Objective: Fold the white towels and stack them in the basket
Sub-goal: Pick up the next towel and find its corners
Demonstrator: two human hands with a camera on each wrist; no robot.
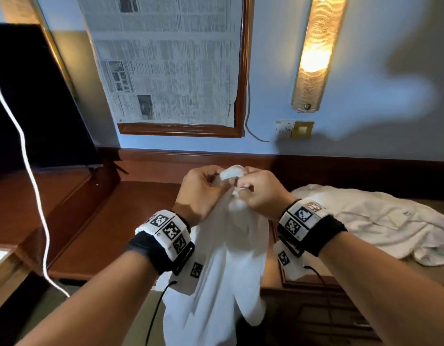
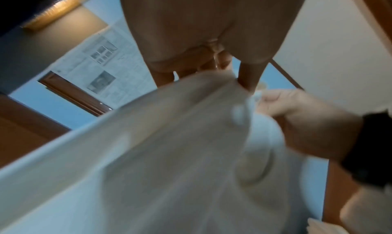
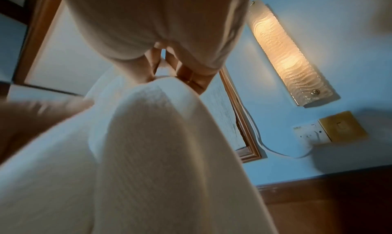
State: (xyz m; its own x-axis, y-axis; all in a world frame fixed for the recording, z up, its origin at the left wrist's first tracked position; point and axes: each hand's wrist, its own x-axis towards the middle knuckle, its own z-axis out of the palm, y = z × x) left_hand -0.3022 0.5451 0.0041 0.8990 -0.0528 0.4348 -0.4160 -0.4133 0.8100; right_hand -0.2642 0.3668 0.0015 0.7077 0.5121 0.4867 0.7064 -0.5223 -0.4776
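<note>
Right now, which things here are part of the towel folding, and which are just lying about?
Part of the job:
- hanging white towel, gripped at its top by the left hand and right hand
- crumpled white towel on the wooden counter

Just there:
- black television screen
- framed newspaper
- lit wall lamp

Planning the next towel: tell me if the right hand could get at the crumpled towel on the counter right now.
Probably not yet: the right hand and left hand both grip the hanging towel. The crumpled towel lies uncovered just to its right.
</note>
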